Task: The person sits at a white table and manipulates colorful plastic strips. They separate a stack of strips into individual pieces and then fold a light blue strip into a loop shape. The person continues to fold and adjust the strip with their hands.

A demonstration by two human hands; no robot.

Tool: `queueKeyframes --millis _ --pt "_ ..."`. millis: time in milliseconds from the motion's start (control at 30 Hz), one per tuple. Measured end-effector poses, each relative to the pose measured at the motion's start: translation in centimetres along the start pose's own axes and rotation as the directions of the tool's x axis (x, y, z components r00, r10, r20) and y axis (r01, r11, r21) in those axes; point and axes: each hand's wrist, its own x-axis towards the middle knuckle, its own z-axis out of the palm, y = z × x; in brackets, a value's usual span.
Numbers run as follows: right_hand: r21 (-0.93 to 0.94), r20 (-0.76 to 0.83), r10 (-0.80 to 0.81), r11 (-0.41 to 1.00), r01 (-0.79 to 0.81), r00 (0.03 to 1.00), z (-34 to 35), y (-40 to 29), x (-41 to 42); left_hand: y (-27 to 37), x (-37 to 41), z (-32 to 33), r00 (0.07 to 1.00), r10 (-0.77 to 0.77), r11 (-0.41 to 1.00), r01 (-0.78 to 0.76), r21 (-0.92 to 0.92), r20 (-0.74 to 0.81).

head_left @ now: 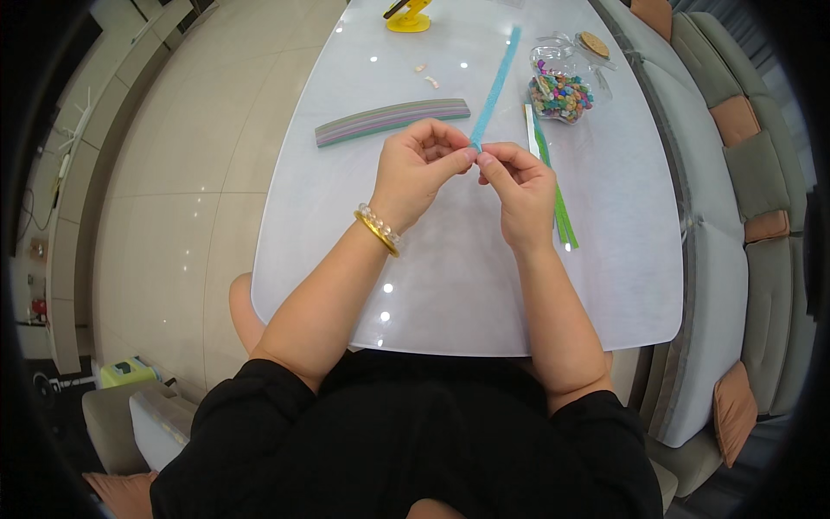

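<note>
A blue glittery paper strip point(496, 91) runs away from me across the white table, its near end pinched between both hands. My left hand point(425, 165), with a bead bracelet and a gold bangle at the wrist, grips that end between thumb and index finger. My right hand point(519, 188) meets it there, thumb and finger closed on the same end. The fingertips hide how the end is folded. A bundle of striped paper strips point(392, 121) lies beyond my left hand. Green and white strips point(563, 217) lie partly behind my right hand.
A clear jar point(561, 94) of small colourful folded pieces stands at the back right, near a round cork lid point(594, 45). Small paper scraps point(431, 82) lie beyond the bundle. A yellow phone stand point(408, 21) is at the far edge. A grey sofa point(713, 259) lines the right side.
</note>
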Motion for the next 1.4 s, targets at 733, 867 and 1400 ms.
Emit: queueKeyframes --millis 733,867,1400 --pt "-0.088 0.016 -0.033 0.995 0.035 0.999 0.03 0.07 -0.03 0.03 -0.04 0.05 1.000 0.009 1.000 -0.009 -0.020 -0.030" --pt "-0.067 0.024 -0.050 0.996 0.052 0.998 -0.06 0.12 0.00 0.02 -0.03 0.11 1.000 0.008 1.000 -0.009 -0.026 -0.022" --pt "-0.284 0.051 -0.271 0.919 0.274 0.961 -0.13 -0.14 0.17 0.04 0.10 -0.23 0.996 -0.091 0.988 0.092 -0.123 0.015"
